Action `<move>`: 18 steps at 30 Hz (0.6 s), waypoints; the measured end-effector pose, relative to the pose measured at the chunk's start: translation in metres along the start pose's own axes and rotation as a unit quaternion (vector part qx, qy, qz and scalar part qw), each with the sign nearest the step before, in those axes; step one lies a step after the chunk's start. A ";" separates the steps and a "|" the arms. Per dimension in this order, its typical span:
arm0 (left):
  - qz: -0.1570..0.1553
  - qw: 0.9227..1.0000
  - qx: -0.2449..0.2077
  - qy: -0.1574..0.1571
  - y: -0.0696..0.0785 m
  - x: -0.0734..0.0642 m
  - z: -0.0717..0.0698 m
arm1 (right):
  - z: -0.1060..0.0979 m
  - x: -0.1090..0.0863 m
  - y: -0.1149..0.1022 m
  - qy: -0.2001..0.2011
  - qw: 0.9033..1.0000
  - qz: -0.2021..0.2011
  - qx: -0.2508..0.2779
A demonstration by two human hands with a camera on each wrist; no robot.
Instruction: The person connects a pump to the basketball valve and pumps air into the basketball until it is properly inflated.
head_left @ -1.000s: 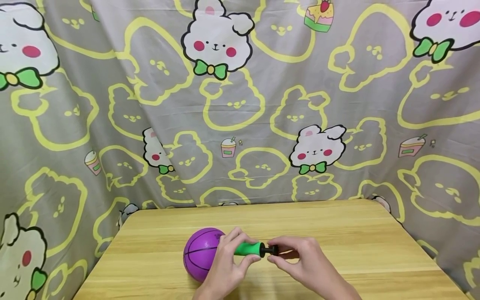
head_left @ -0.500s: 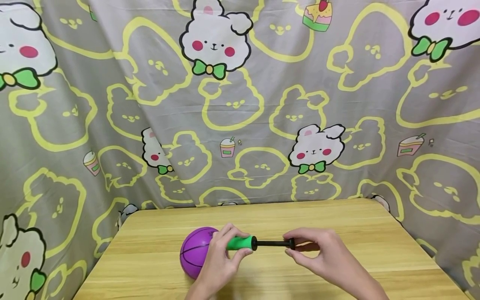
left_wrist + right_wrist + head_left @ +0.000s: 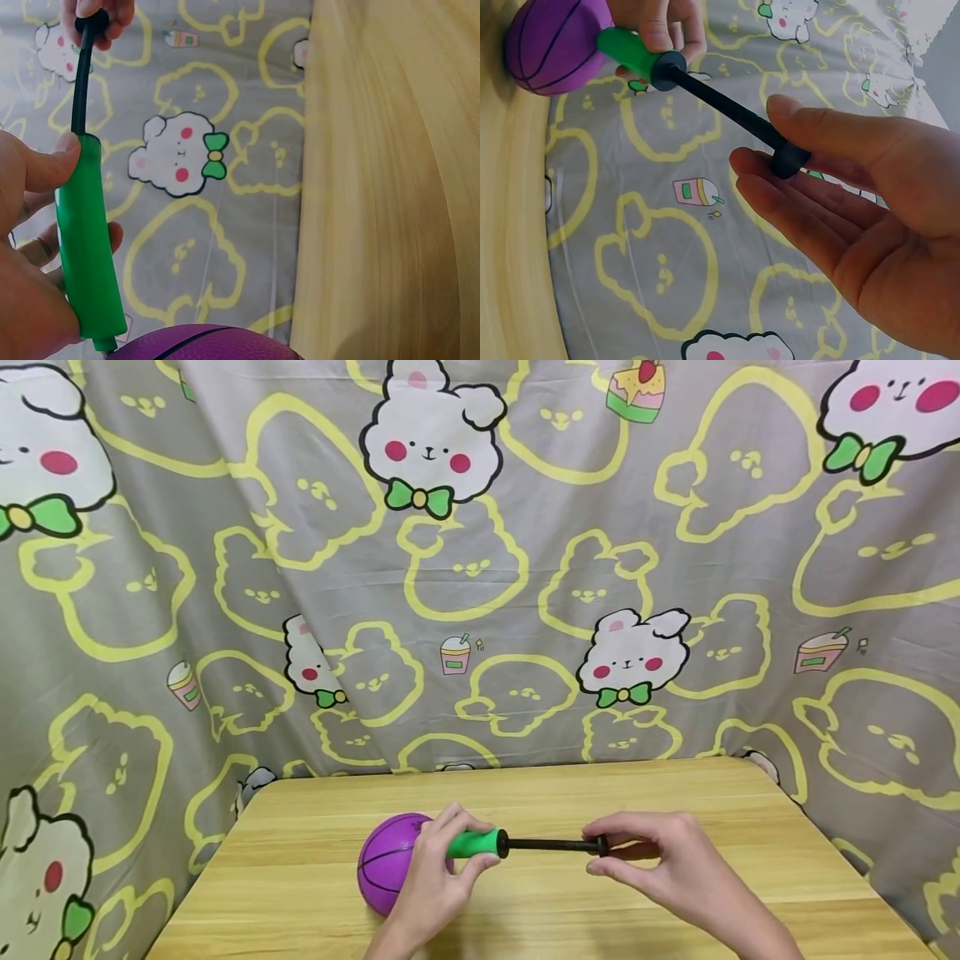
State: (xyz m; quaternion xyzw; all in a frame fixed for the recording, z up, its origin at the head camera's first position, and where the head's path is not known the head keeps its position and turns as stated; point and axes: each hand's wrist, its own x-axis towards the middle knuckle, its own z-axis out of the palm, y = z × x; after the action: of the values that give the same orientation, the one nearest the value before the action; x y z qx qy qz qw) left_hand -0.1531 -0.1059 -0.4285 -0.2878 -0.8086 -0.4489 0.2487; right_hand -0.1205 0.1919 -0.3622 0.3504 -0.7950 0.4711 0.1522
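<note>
A purple ball with black basketball lines (image 3: 386, 860) rests on the table, left of centre. My left hand (image 3: 435, 881) grips the green barrel of a hand pump (image 3: 474, 843) right beside it. In the left wrist view the barrel's narrow end meets the ball (image 3: 202, 346); whether a needle sits inside it is hidden. A long black rod (image 3: 727, 109) extends from the barrel's other end. My right hand (image 3: 667, 847) pinches the black knob (image 3: 787, 160) at the rod's tip between thumb and fingers. The pump lies roughly level above the table.
The wooden table (image 3: 637, 793) reaches back to a grey curtain (image 3: 525, 635) printed with cartoon animals, which hangs behind it and along both sides. Bare wood shows around the ball and to the right of my right hand.
My right hand has moved right, drawing the black rod far out of the barrel. The left hand, barrel and ball have shifted slightly left.
</note>
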 end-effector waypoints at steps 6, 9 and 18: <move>-0.002 1.000 -0.002 -0.003 0.003 0.000 0.003 | 0.006 0.001 0.003 0.000 1.000 -0.013 0.009; 0.001 1.000 -0.004 -0.005 0.005 -0.001 0.005 | 0.010 0.001 0.004 0.003 1.000 -0.020 0.013; 0.005 1.000 -0.016 -0.015 0.009 -0.002 0.009 | 0.025 0.003 0.007 -0.006 1.000 -0.008 0.029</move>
State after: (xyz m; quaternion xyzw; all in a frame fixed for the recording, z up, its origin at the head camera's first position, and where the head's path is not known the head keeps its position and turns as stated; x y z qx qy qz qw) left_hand -0.1466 -0.0951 -0.4288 -0.3024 -0.8034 -0.4561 0.2346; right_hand -0.1248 0.1711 -0.3780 0.3640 -0.7788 0.4910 0.1413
